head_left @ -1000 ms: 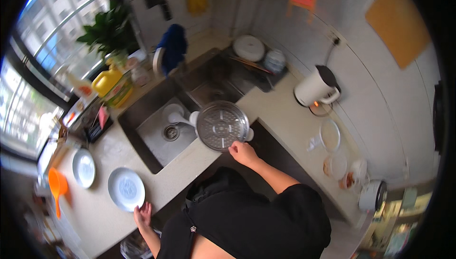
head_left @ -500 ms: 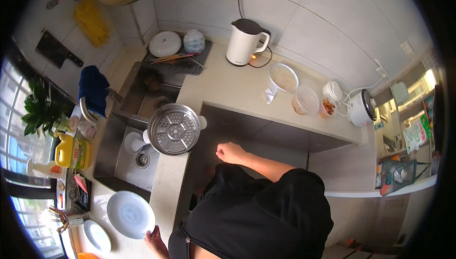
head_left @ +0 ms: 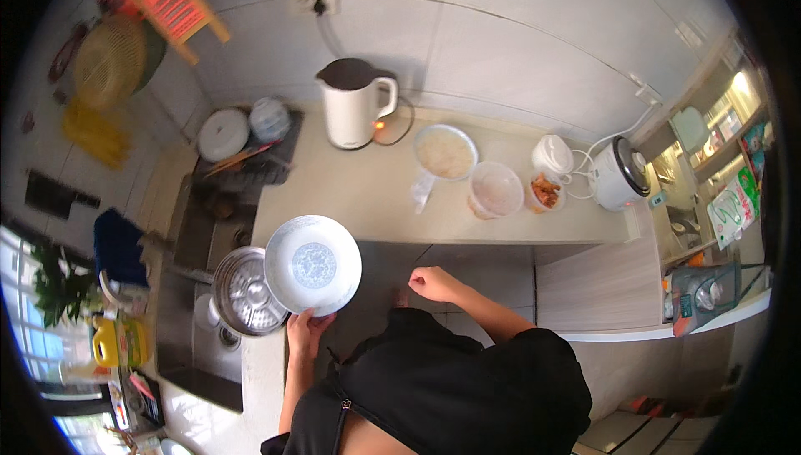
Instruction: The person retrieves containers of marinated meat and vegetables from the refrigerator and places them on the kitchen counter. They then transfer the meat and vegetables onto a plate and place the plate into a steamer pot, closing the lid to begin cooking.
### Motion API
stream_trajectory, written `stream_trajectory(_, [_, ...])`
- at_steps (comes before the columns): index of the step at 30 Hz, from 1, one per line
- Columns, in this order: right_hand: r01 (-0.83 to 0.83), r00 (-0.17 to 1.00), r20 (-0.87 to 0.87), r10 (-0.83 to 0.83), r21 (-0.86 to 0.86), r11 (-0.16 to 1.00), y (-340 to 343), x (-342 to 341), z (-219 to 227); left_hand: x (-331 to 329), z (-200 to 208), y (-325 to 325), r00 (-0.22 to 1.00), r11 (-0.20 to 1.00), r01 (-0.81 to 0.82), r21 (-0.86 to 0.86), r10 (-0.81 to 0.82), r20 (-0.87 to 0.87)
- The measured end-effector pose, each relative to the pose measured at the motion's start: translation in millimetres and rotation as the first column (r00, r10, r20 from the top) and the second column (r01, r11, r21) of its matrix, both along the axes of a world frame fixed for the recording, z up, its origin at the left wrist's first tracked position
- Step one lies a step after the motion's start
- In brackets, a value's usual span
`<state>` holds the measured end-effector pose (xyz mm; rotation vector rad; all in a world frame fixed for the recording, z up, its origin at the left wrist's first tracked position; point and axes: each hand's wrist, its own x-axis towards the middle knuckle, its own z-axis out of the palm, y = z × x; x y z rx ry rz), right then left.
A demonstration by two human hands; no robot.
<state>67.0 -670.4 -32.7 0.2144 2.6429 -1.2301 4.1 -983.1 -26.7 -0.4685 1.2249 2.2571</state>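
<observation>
A white plate (head_left: 277, 265) with a blue pattern in its middle is held up by its near rim in my left hand (head_left: 309, 331). Part of a perforated metal steamer tray (head_left: 244, 309) shows below and left of the plate, which overlaps its right side. That tray rests over the sink's right edge. My right hand (head_left: 434, 285) is curled into a fist in front of my body, over the floor, with no object showing in it.
A double sink (head_left: 179, 346) lies at left. Along the wall counter stand a white kettle (head_left: 342, 117), a bowl of pale contents (head_left: 448, 152), a plastic tub (head_left: 496, 191), a small container of brown food (head_left: 546, 192) and a white rice cooker (head_left: 616, 180).
My left hand has carried the plate up and right, from the near counter to beside the steamer tray. The view has turned toward the right. My right hand stays curled.
</observation>
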Motion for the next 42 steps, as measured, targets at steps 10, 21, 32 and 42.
stream_trajectory(10, [0.819, 0.444, 0.495, -0.747, -0.562, 0.114, 232, 67, -53, -106, -90, 139, 0.983, 0.989, 0.148, 0.030, -0.150, 0.101])
stream_trajectory(21, [0.333, 0.178, 0.350, -0.920, -0.901, -0.279, 332, 70, -25, -141, -102, 161, 0.971, 0.978, 0.206, 0.019, -0.207, 0.121])
stream_trajectory(32, [0.587, -0.032, -0.066, -0.997, -0.809, 0.035, 304, 59, 8, -133, -11, 131, 0.686, 0.639, 0.716, -0.280, -0.718, 0.116])
stream_trajectory(42, [0.295, 0.902, 0.036, -0.429, -0.778, 0.555, 156, -62, 142, -114, 66, 191, 0.831, 0.565, 0.454, 0.689, -0.547, -0.099])
